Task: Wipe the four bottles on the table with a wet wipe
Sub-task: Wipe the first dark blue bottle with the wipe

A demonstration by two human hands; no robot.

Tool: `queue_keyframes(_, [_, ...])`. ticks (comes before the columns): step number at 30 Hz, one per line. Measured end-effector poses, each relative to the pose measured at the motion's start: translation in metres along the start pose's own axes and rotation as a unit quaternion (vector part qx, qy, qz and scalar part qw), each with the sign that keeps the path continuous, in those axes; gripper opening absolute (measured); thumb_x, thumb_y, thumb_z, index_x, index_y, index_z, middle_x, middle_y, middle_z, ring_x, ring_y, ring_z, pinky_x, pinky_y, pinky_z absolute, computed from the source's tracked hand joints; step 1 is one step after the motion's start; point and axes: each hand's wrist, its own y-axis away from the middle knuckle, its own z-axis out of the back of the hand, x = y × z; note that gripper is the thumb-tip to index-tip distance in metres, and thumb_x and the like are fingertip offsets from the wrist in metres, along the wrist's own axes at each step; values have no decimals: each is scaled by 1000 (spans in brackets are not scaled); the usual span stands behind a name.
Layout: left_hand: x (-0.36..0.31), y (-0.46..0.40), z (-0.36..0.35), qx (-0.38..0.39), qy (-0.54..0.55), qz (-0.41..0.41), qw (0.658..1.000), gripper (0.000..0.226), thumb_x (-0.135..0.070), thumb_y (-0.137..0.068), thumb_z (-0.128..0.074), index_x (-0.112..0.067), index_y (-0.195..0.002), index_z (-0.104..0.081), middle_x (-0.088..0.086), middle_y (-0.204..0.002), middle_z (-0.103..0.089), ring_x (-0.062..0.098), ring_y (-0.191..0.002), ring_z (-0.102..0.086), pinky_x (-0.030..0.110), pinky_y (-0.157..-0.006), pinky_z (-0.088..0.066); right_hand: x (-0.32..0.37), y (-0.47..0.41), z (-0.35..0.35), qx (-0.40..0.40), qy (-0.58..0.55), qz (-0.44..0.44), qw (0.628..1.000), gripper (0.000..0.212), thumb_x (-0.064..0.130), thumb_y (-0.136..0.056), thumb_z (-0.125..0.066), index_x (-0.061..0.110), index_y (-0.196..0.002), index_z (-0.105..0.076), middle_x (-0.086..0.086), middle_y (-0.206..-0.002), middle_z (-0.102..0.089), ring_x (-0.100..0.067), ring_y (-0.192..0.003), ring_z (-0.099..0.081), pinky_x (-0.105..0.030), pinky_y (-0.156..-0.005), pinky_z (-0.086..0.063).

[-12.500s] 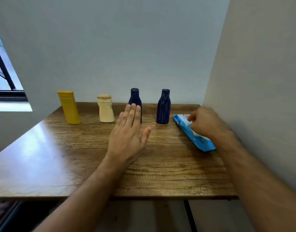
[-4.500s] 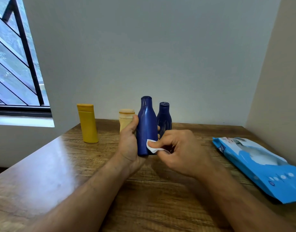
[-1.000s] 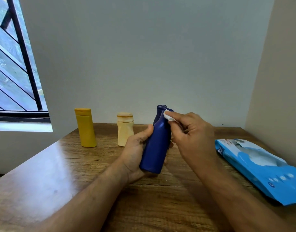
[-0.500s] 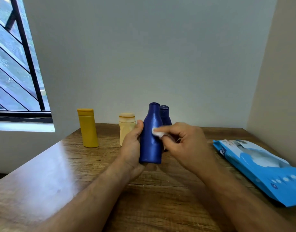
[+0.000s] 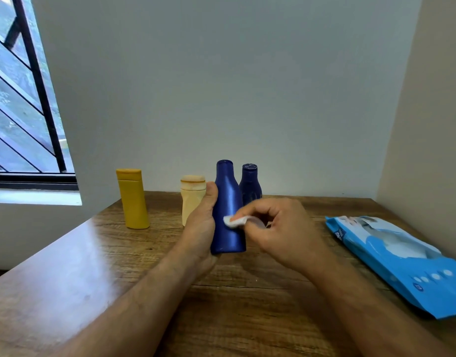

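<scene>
Gripping blue bottle (image 5: 228, 210): left hand (image 5: 200, 228) | right hand (image 5: 278, 228) presses wipe (image 5: 234, 220) against it

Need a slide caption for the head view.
Left hand grips blue bottle; right hand rubs wet wipe on it.

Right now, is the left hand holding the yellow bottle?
No, the left hand grips the dark blue bottle, while the yellow bottle stands apart on the wooden table.
</scene>
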Motion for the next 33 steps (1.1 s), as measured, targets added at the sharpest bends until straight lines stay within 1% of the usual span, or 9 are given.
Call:
queue_keyframes(3, [3,3,-1,27,-29,7,999,47,-53,-100,-44,-16,-113,-69,10,-96,-78,21,-80,-75,36,-74,-58,-1,-2,1,-101,-50,-3,994,15,27,-88,-68,33,-99,-75,12,-93,-69,-4,-80,-66,-17,-58,-55])
queue_keyframes(6, [5,3,-1,27,-40,9,999,48,-55,-98,-46,-16,-113,-70,9,-93,-77,21,-77,-73,37,-74,-57,0,-2,5,-122,-59,9,991,20,22,-90,-66,33,-105,-73,12,-98,-69,-2,-79,-66,-13,-55,-52])
queue_keyframes(9, [2,4,0,16,-17,12,1000,48,-54,-100,-43,-16,-116,-68,11,-98,-78,23,-86,-76,38,-77,-59,3,0,6,-42,-64,-9,997,15,17,-86,-71,27,-95,-77,13,-85,-70,3,-71,-64,-11,-54,-49])
queue_keyframes(14, [-4,-1,-1,-33,35,1,999,49,-55,-99,-44,-12,-111,-65,6,-76,-75,18,-63,-72,33,-57,-59,7,3,8,111,-8,-21,994,20,9,-84,-69,25,-86,-80,12,-71,-71,0,-54,-59,-10,-50,-43])
queue_keyframes(18, [-3,2,-1,10,67,21,998,54,-55,-100,-41,-9,-117,-64,14,-95,-76,24,-84,-75,41,-76,-62,1,0,4,9,41,0,999,20,17,-85,-69,34,-90,-79,19,-77,-69,2,-70,-63,-10,-57,-46])
queue_keyframes(22, [-2,6,-5,58,84,35,994,57,-53,-104,-33,-9,-125,-62,18,-110,-75,27,-97,-75,41,-76,-63,-6,-4,1,-91,34,9,995,19,24,-86,-68,39,-96,-76,20,-80,-62,1,-77,-60,-14,-62,-50])
queue_keyframes(25, [-4,3,-2,31,91,25,995,58,-55,-100,-40,-6,-122,-62,16,-97,-76,26,-84,-75,40,-71,-64,-4,-2,2,-18,48,12,999,17,26,-84,-70,36,-97,-76,16,-83,-66,0,-77,-60,-12,-62,-46])
queue_keyframes(29, [-4,-4,4,-53,96,-5,994,59,-58,-95,-47,-8,-122,-58,12,-80,-72,24,-65,-70,36,-56,-60,-1,1,0,78,66,22,995,23,13,-78,-72,30,-92,-79,18,-84,-67,3,-82,-62,-10,-67,-47])
queue_keyframes(33, [-3,-5,5,-61,106,-3,993,55,-57,-94,-50,-12,-124,-59,12,-89,-73,22,-66,-73,35,-56,-59,-1,2,0,89,94,30,991,25,11,-80,-68,30,-91,-79,19,-79,-66,1,-77,-61,-8,-61,-44])
